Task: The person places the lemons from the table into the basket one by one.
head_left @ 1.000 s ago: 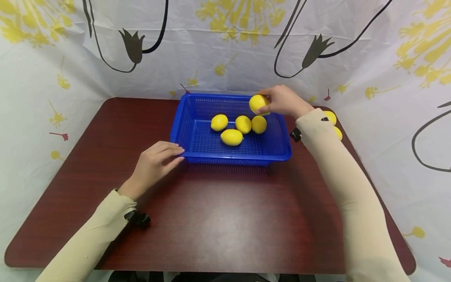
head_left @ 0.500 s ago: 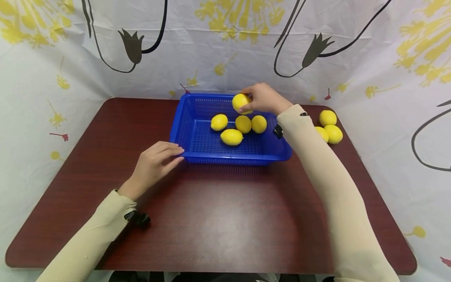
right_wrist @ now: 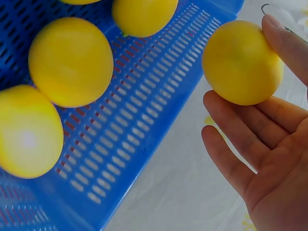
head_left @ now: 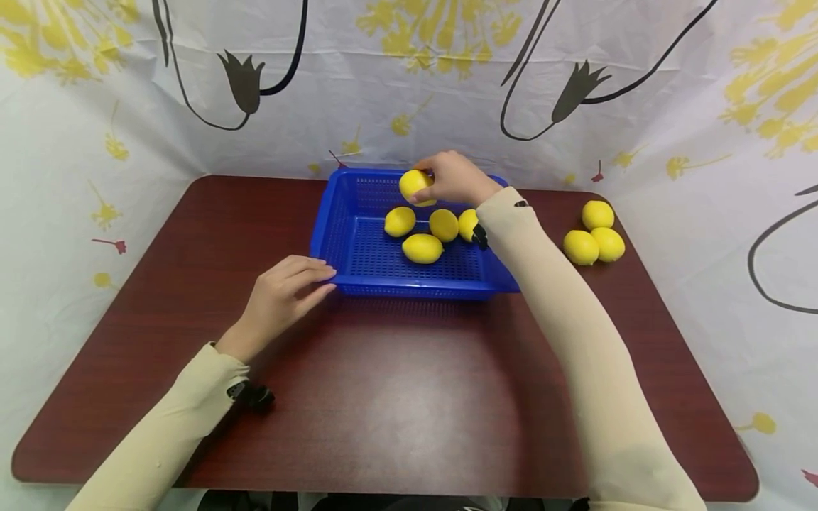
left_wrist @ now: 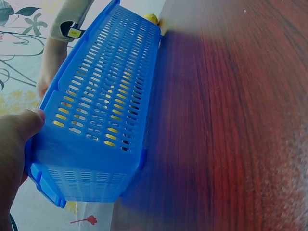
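A blue plastic basket (head_left: pixel 415 282) with slotted walls stands toward the back of the table. Above its back part, my right hand (head_left: pixel 456 177) pinches a lemon (head_left: pixel 415 187) between thumb and fingertips; in the right wrist view that lemon (right_wrist: pixel 243 62) is raised beside the rim. Inside the basket lie several lemons, among them one in front (head_left: pixel 422 249) and one at the left (head_left: pixel 400 221). My left hand (head_left: pixel 277 301) holds the basket's front left corner, and the left wrist view shows the thumb (left_wrist: pixel 29 122) against the outside of the rim.
Three more lemons (head_left: pixel 597 214) sit close together on the dark red table (head_left: pixel 396 397) to the right of the basket. A white printed cloth (head_left: pixel 345 78) hangs behind the table and along both sides.
My right hand has carried its lemon leftward over the basket, uncovering the lemons on the table at the right. The left hand and the basket have stayed in place.
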Action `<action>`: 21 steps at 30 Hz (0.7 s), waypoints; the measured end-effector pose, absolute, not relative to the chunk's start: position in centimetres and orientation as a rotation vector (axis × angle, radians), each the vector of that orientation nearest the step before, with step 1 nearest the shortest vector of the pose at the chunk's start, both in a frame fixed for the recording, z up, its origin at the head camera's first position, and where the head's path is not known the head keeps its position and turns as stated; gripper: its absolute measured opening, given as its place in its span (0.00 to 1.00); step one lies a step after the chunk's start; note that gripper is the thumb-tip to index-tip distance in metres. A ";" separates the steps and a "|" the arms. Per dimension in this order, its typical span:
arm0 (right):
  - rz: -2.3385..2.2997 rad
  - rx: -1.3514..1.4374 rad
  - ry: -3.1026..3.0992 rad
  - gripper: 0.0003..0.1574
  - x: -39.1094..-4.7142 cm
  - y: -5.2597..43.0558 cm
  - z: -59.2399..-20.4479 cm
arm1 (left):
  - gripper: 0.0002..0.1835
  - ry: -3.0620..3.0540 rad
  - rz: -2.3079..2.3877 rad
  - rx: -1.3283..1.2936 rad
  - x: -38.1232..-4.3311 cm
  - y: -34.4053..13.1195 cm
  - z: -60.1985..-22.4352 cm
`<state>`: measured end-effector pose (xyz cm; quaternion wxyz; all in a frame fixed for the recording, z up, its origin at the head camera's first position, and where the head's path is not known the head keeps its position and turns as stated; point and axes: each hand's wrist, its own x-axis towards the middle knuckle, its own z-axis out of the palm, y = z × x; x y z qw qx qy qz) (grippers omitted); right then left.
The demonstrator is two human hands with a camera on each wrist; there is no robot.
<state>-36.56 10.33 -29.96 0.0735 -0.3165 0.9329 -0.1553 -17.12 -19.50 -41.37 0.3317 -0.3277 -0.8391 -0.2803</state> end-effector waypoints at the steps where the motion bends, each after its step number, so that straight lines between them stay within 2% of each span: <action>1: -0.464 -0.957 2.800 0.38 -36.6 10.1 -30.0 | 0.16 -2.194 -0.731 -0.855 -17.1 -19.5 -41.4; 6: -0.473 -0.973 2.795 0.36 -36.7 9.3 -30.2 | 0.16 -2.187 -0.731 -0.858 -17.1 -19.5 -41.4; 21: -0.513 -0.937 2.774 0.39 -37.7 7.0 -31.4 | 0.16 -2.162 -0.727 -0.869 -17.3 -19.4 -41.5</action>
